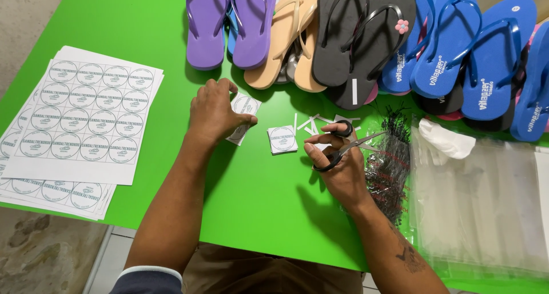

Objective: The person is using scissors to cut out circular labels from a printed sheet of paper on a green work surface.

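My left hand [214, 112] rests on the green table [257, 197] and pinches a small strip of cut paper labels [244, 108] between thumb and fingers. My right hand [338, 160] holds black-handled scissors [343, 145], fingers through the loops, blades nearly closed and pointing right. Between the two hands lies a small stack of cut square labels [283, 140]. Thin white paper trimmings [311, 124] lie scattered just beyond the scissors.
Stacked sheets of round printed labels [86, 120] lie at the left. Rows of flip-flops, purple [229, 22], tan, black and blue [469, 48], line the far edge. A bundle of black tag fasteners [392, 162] and clear plastic bags [486, 202] sit at the right.
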